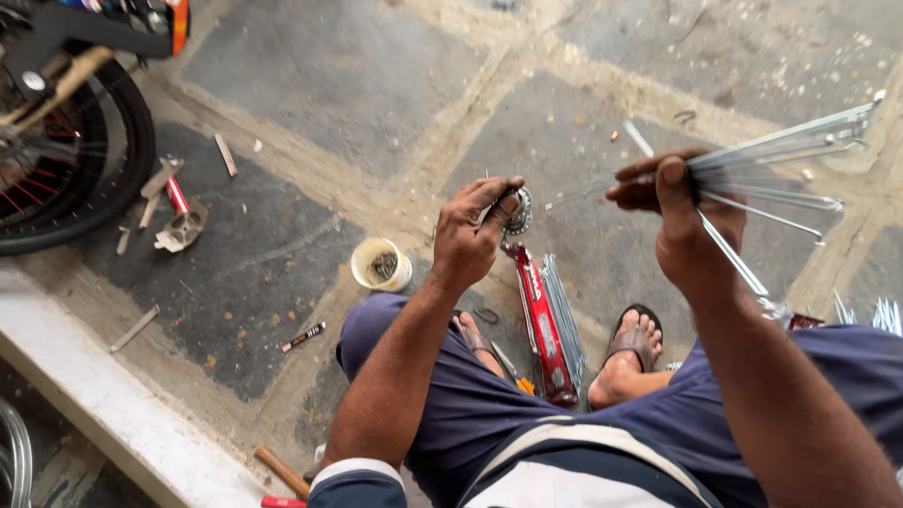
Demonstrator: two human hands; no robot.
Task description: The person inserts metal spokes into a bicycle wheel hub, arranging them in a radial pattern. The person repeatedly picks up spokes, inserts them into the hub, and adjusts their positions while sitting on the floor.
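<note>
While the left hand closes its grip on a small metal wheel hub, pinching it between thumb and curled fingers near the middle of the view, the right hand at about 3 o'clock from it clamps a bundle of thin steel spokes, whose long ends fan out toward 2 o'clock and a few of which slant down toward 5 o'clock. Hub and spoke ends stand near each other but apart; whether any spoke reaches the hub cannot be told. Directly below the hub, toward 6 o'clock, a red flat packet lies on the stone floor with another sheaf of loose spokes just beside it, both lying between the person's sandalled feet. At 9 o'clock from the left hand stands a small cream tub holding dark small parts. Farther out, at 10 o'clock, a bicycle wheel with a black tyre fills the corner, and scraps of wood, a red-handled tool and a pale metal fitting are scattered near it. A pale concrete kerb runs across 7 o'clock, and a wooden handle lies at its near end.
</note>
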